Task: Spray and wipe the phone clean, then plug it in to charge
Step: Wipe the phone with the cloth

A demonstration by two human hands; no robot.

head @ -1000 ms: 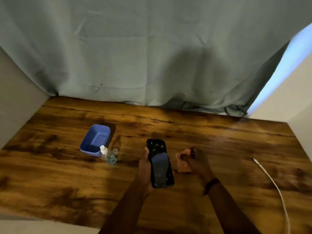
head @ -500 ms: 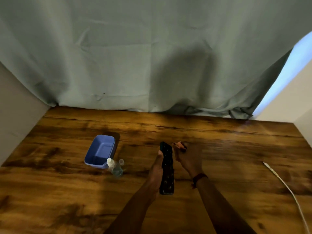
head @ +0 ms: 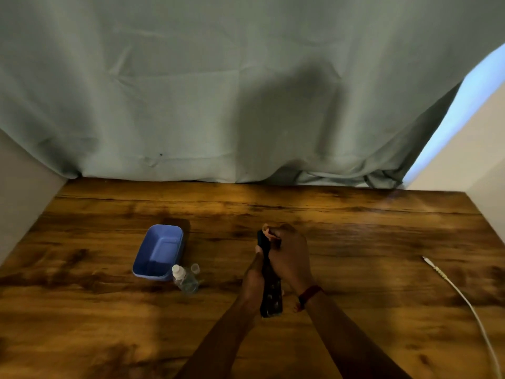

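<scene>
— So which step is this?

— Wiping, by my reading. The left hand point(head: 252, 279) is wrapped around the phone point(head: 270, 291), holding it on edge above the wooden table point(head: 355, 242), near its middle. The right hand point(head: 289, 255) is closed over the phone's upper part, fingers curled on a pinkish cloth point(head: 269, 232) — only a scrap of it shows at the top.

— And the spraying?

— Likely done; the spray bottle point(head: 184, 279) lies on the table just beside the blue tub point(head: 158, 251), with its small cap point(head: 195, 268) off next to it.

— How does the phone look?

— Dark and slim, seen almost edge-on. Pale flecks show on its lower part — droplets or a case pattern, I cannot tell.

— What comes next?

— Probably drawing the cloth down the rest of the phone, then reaching well to the right for the white charging cable point(head: 453, 288), whose plug end lies free on the table.
</scene>
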